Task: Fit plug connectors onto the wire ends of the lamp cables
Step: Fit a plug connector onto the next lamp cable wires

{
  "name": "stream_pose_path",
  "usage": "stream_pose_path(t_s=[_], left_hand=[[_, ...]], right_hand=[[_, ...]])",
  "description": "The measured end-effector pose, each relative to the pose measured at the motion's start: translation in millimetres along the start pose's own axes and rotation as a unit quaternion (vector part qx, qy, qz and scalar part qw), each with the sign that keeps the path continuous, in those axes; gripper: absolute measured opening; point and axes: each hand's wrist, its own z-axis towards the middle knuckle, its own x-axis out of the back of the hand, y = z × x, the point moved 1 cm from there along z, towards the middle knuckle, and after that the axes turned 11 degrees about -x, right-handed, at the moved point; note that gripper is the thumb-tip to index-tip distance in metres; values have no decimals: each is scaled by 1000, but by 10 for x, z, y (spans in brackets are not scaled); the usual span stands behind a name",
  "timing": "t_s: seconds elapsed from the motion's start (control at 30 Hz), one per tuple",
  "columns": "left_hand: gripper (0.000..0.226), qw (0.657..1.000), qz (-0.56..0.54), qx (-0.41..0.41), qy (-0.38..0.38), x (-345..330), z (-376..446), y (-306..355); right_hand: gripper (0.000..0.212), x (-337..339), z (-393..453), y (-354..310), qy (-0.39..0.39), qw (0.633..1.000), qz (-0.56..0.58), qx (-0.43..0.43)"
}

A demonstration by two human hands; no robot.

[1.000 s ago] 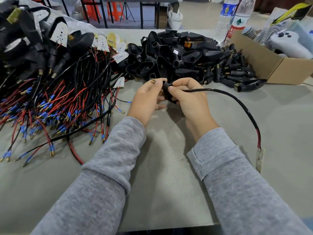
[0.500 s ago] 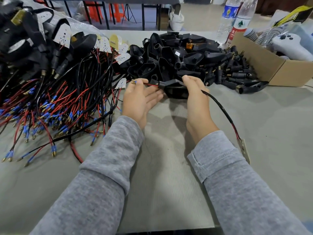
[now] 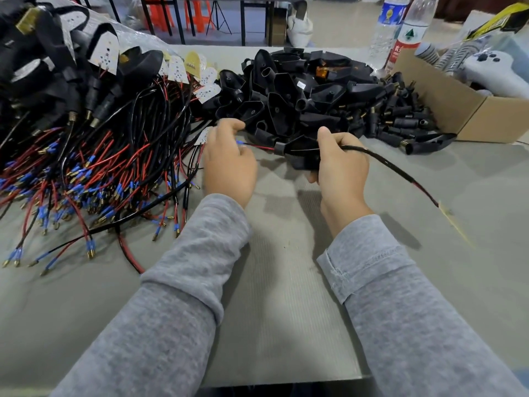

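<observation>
We see right hand gripping black housing and cable; left hand at nine o'clock pinching red wire end, fingers curled

A grey table carries a ribbed grey mat at its near edge. Beyond the mat lies a heap of black plug housings. Left of that heap sprawls a tangle of red and black cables with blue-sleeved tips. Right of the heap sits an open cardboard box, and behind it stand two plastic bottles.
</observation>
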Motion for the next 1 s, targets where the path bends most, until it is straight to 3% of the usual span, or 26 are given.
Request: stream_pose_path(t_s=[0.1,0.23,0.43,0.63,0.77,1.0], left_hand=[[37,987,78,-119,-71,-39,-1,65],[38,984,42,-84,-151,-85,-35,64],[32,990,-26,-12,-142,-83,-46,21],[33,994,-20,26,-104,-11,-20,26],[28,994,16,37,-98,14,-36,64],[28,994,93,12,-50,43,-32,79]], right_hand=[[34,-10,21,12,9,1000,-27,7],[41,-12,32,22,-7,998,-53,16],[16,-49,9,8,-137,988,66,-13],[31,-123,-25,42,-241,965,105,-6],[45,-104,-16,42,-228,966,120,-10],[12,-78,2,23,-176,975,137,-11]])
